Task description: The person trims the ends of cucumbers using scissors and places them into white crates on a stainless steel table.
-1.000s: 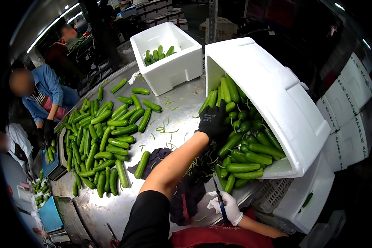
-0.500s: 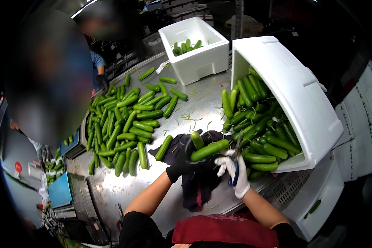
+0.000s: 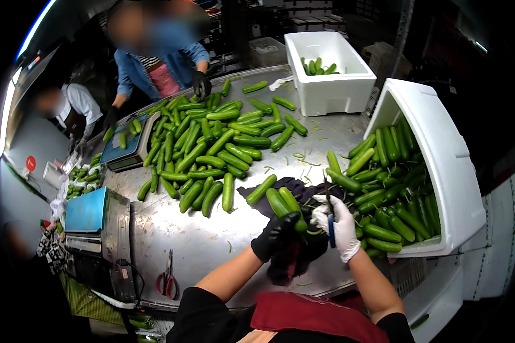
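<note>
My left hand (image 3: 276, 234), in a black glove, is closed around two green cucumbers (image 3: 278, 202) that point away from me. Blue-handled scissors (image 3: 331, 230) are in my white-gloved right hand (image 3: 344, 228), blades pointing up and away, just right of the held cucumbers. Beneath both hands lies a dark cloth (image 3: 277, 268) on the metal table (image 3: 206, 240). To the right, a white foam box (image 3: 460, 171) lies tipped on its side, with many cucumbers (image 3: 403, 220) inside and at its mouth. A big cucumber pile (image 3: 212, 143) spreads to the far left.
Red-handled scissors (image 3: 167, 281) rest near the table's front left. Another foam box (image 3: 335, 91), holding several cucumbers, stands upright at the back. Across the table, a person in a denim shirt (image 3: 133, 74) reaches toward the pile beside a scale (image 3: 126, 157). Thin green trimmings (image 3: 303, 160) litter the metal.
The view has swung left, bringing the person opposite and the red-handled scissors into sight. In my left hand, the front cucumber has turned from lying crosswise to pointing away from me.
</note>
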Motion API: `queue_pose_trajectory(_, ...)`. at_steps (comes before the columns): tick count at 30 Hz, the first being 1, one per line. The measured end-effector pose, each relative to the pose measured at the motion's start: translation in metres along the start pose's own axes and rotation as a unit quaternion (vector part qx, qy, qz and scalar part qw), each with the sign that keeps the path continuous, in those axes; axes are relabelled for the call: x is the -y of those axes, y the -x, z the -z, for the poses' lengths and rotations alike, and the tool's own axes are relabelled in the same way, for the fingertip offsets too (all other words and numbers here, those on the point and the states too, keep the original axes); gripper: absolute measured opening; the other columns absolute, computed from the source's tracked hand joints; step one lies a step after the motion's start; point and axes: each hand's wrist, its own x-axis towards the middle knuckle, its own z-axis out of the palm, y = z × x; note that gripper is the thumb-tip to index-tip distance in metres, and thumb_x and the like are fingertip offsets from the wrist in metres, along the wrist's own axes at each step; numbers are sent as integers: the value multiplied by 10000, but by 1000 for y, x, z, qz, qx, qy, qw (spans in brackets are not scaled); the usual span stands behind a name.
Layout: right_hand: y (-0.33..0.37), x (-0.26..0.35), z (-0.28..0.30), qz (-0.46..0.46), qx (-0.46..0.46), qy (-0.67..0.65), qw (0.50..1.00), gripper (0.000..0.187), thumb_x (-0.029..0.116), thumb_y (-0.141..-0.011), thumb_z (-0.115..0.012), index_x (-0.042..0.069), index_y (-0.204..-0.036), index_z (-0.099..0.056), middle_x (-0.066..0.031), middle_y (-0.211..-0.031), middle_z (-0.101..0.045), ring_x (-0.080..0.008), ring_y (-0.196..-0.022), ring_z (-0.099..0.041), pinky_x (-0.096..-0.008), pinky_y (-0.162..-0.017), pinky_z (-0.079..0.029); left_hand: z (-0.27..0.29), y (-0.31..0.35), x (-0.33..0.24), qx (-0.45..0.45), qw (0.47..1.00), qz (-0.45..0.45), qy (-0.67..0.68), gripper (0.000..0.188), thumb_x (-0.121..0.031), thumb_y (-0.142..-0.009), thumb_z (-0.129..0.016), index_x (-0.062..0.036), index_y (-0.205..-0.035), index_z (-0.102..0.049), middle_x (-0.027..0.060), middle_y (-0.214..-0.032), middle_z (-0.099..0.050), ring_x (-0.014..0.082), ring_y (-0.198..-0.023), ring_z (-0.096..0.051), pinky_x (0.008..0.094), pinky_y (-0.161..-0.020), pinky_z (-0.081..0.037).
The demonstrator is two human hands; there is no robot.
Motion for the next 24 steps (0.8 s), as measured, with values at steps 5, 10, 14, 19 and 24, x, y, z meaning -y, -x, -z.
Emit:
queue_pose_trajectory(5, 1, -27, 22, 127, -65, 329, 934, 410, 114, -774, -748, 20, -1141, -591, -134, -914, -663, -233, -770, -648, -304, -737, -516, -22, -1, -49, 48, 935, -131, 325, 669, -406, -899, -569, -62, -1430, -349, 166, -1386, -452, 306, -1266, -460, 475, -1139, -272)
queue_pose_trajectory(10, 22, -31, -2, 234, -54, 402, 883, 393, 59, -730, -737, 42, -1097, -598, -154, -944, -648, -309, -834, -649, -345, -751, -514, -14, 4, -51, 49, 890, -146, 429, 761, -477, -880, -578, -4, -1423, -333, 190, -1394, -434, 302, -1303, -418, 455, -1152, -253)
queue_pose_trajectory(14, 13, -44, -13, 319, -80, 441, 835, 479, 36, -698, -707, 93, -1155, -577, -79, -820, -584, -270, -735, -583, -376, -677, -474, -23, -1, -43, 1, 915, -181, 361, 744, -450, -889, -578, 0, -1426, -326, 200, -1412, -415, 304, -1314, -406, 455, -1156, -247)
queue_pose_trajectory(19, 12, -49, -8, 287, -65, 475, 829, 535, -6, -638, -667, 93, -1156, -579, -87, -834, -597, -278, -750, -603, -386, -672, -482, -40, 1, -35, 1, 875, -137, 465, 572, -415, -945, -480, -19, -1354, -427, 220, -1333, -481, 355, -1247, -466, 512, -1102, -335)
queue_pose_trajectory(24, 22, -74, 4, 97, -56, 310, 944, 313, 70, -765, -709, 27, -1058, -611, -118, -845, -673, -240, -733, -666, -313, -667, -512, -41, -7, -27, -6, 881, -146, 450, 540, -414, -943, -490, -11, -1302, -471, 180, -1304, -520, 341, -1177, -514, 511, -1067, -374)
